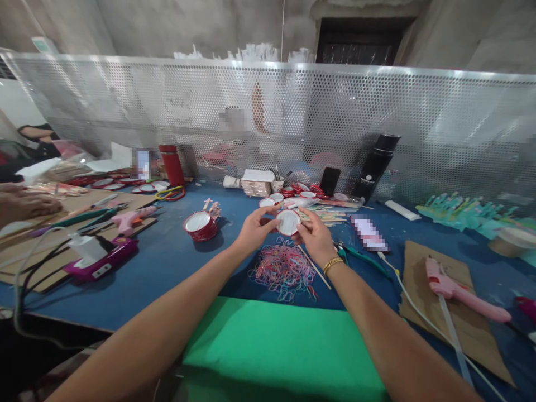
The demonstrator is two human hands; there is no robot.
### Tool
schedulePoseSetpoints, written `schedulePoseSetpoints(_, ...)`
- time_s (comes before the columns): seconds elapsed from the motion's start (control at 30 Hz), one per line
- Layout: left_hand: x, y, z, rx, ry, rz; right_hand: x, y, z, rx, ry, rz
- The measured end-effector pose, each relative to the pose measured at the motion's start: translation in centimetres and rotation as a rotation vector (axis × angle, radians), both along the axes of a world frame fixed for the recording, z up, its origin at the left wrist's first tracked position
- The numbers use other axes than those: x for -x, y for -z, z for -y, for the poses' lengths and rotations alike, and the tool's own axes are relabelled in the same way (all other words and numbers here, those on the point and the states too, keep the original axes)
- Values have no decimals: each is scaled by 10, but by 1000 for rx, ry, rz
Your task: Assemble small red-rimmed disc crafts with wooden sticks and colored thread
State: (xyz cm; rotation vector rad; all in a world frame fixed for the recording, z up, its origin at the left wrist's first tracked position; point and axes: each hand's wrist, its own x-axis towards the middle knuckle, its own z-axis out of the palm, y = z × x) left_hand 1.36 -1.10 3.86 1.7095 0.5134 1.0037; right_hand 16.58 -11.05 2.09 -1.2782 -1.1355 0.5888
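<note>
Between both hands I see a small round white disc with a red rim (288, 222), its white face turned toward me. My left hand (258, 226) pinches its left edge, and my right hand (314, 231), below a gold bracelet, grips its right edge. Under the hands lies a tangled heap of pink, purple and blue threads (285, 269). Just behind them are several more red-rimmed discs (276, 197) and a spread of thin sticks (326, 215). To the left stands a stack of red-rimmed discs (199, 224) with stick pieces beside it.
On the right, a pink glue gun (464, 296) rests on cardboard (444, 262), near teal pliers (364, 258) and a phone (369, 233). A black bottle (379, 167) and red bottle (171, 164) stand behind. Left are a purple power strip (103, 261) and another person's hand (31, 204).
</note>
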Motion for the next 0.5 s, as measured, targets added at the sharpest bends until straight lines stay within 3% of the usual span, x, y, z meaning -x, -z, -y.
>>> schedulePoseSetpoints(0.2, 1, 1, -4, -63, -35, -139, 2, 2, -1, 3, -32, 98)
schedulePoseSetpoints(0.5, 18, 13, -44, -34, -403, -384, -5, 0, 0, 22, 173, 187)
